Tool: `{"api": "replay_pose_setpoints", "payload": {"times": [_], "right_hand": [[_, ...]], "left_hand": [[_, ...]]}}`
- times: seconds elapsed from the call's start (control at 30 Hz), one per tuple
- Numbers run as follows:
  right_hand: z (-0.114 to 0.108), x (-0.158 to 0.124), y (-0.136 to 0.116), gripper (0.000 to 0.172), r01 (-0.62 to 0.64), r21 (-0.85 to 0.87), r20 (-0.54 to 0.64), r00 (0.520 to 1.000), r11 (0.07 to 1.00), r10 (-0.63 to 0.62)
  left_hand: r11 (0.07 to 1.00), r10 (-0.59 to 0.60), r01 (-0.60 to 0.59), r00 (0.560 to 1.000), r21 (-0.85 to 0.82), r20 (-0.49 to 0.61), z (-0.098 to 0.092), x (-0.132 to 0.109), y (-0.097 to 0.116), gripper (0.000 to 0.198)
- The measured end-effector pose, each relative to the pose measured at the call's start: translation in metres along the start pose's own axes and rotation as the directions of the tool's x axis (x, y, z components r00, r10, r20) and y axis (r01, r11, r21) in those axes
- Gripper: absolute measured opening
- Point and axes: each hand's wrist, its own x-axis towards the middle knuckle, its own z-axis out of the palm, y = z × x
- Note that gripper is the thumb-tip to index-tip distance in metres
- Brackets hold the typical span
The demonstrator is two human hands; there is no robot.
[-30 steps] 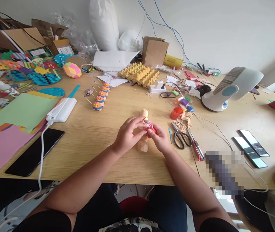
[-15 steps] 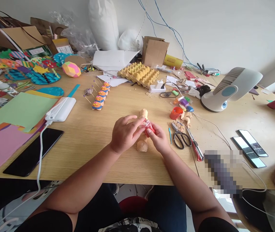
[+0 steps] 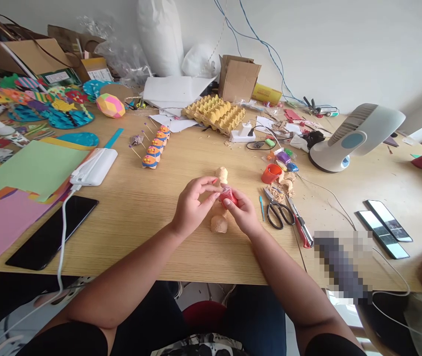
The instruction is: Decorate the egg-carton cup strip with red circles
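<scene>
In my right hand (image 3: 243, 213) is a small clear plastic packet of red modelling clay (image 3: 229, 197), held between thumb and fingers. My left hand (image 3: 195, 205) pinches at the packet's upper left edge, and a small red bit shows by its fingertips. Under and behind the hands lies a pale tan, egg-carton-like piece; its far knob (image 3: 221, 174) and its near cup-shaped end (image 3: 218, 224) stick out, the middle hidden. To the right are a red cup (image 3: 271, 173), scissors (image 3: 279, 212), a red utility knife (image 3: 303, 227) and a thin blue tool (image 3: 261, 207).
A caterpillar-like egg-carton figure (image 3: 155, 147) stands ahead to the left, near yellow egg trays (image 3: 216, 114). Coloured clay packets (image 3: 285, 158) lie beyond the cup. A white fan (image 3: 355, 138) stands right; a power bank (image 3: 94, 167) and black phone (image 3: 52, 233) lie left.
My left hand's fingers have drawn slightly back from over the packet, uncovering more of its red clay. A small red bit now shows at the left fingertips.
</scene>
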Motion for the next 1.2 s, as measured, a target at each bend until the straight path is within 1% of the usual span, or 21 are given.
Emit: {"api": "replay_pose_setpoints", "payload": {"times": [0.07, 0.1, 0.17, 0.2, 0.27, 0.37, 0.57, 0.7, 0.83, 0.93, 1.0, 1.03, 1.07, 1.1, 1.13, 1.17, 1.2], "right_hand": [[-0.001, 0.001, 0.002, 0.054, -0.033, 0.026, -0.019, 0.999, 0.999, 0.034], [-0.001, 0.001, 0.003, 0.055, -0.045, 0.041, -0.033, 0.998, 0.998, 0.046], [-0.002, 0.001, 0.005, 0.058, -0.051, 0.074, -0.058, 0.997, 0.996, 0.056], [-0.002, 0.001, 0.005, 0.056, -0.047, 0.091, -0.062, 0.997, 0.995, 0.053], [-0.001, 0.001, 0.003, 0.048, -0.037, 0.117, -0.047, 0.998, 0.992, 0.043], [0.002, -0.001, -0.002, 0.035, -0.022, 0.12, -0.027, 0.999, 0.993, 0.025], [0.004, -0.004, -0.011, 0.033, -0.015, 0.079, -0.076, 0.997, 0.997, 0.021], [0.004, -0.004, -0.015, 0.036, -0.017, 0.044, -0.075, 0.997, 0.999, 0.02], [0.005, -0.005, -0.014, 0.037, -0.045, 0.041, -0.092, 0.995, 0.998, 0.048], [0.003, -0.004, -0.014, 0.035, 0.008, -0.017, -0.11, 0.994, 1.0, -0.009], [-0.004, -0.002, -0.014, 0.034, 0.051, -0.13, -0.143, 0.987, 0.99, -0.069], [-0.009, 0.0, -0.015, 0.034, 0.054, -0.216, -0.179, 0.979, 0.975, -0.094], [-0.015, 0.002, -0.016, 0.032, 0.042, -0.347, -0.238, 0.962, 0.937, -0.131], [-0.023, 0.005, -0.016, 0.03, 0.006, -0.518, -0.281, 0.943, 0.855, -0.177], [-0.03, 0.007, -0.017, 0.028, -0.053, -0.682, -0.298, 0.931, 0.729, -0.211], [-0.036, 0.01, -0.017, 0.026, -0.139, -0.795, -0.303, 0.934, 0.59, -0.189], [-0.042, 0.011, -0.016, 0.026, -0.222, -0.859, -0.301, 0.948, 0.462, -0.104]], "left_hand": [[0.998, 0.061, -0.06, 0.997, 0.025, -0.044, -0.001, 0.001, 0.0, 0.044], [0.998, 0.062, -0.062, 0.997, 0.014, -0.044, -0.001, 0.001, -0.001, 0.05], [0.998, 0.0, 0.0, 1.0, -0.062, -0.002, -0.001, 0.002, 0.0, 0.058], [0.993, -0.044, 0.047, 0.999, -0.107, 0.032, -0.001, 0.002, 0.001, 0.058], [0.976, -0.115, 0.127, 0.99, -0.177, 0.077, 0.0, 0.001, 0.002, 0.055], [0.956, -0.166, 0.184, 0.981, -0.228, 0.096, 0.002, 0.0, 0.003, 0.054], [0.901, -0.236, 0.288, 0.953, -0.325, 0.191, 0.003, -0.002, 0.005, 0.054], [0.884, -0.252, 0.305, 0.949, -0.353, 0.189, 0.004, -0.003, 0.005, 0.052], [0.892, -0.267, 0.309, 0.949, -0.331, 0.166, 0.006, -0.005, 0.003, 0.051], [0.899, -0.267, 0.312, 0.947, -0.308, 0.181, 0.007, -0.006, 0.003, 0.055], [0.915, -0.239, 0.285, 0.953, -0.288, 0.185, 0.008, -0.006, 0.001, 0.06], [0.923, -0.224, 0.265, 0.96, -0.278, 0.171, 0.008, -0.005, 0.0, 0.061], [0.93, -0.217, 0.249, 0.965, -0.27, 0.145, 0.008, -0.004, -0.002, 0.061], [0.933, -0.224, 0.245, 0.969, -0.264, 0.107, 0.007, -0.002, -0.004, 0.058], [0.93, -0.246, 0.255, 0.967, -0.263, 0.068, 0.006, -0.001, -0.007, 0.053], [0.922, -0.281, 0.28, 0.959, -0.268, 0.035, 0.006, 0.001, -0.009, 0.046], [0.907, -0.324, 0.314, 0.946, -0.279, 0.012, 0.005, 0.002, -0.012, 0.04]]}}
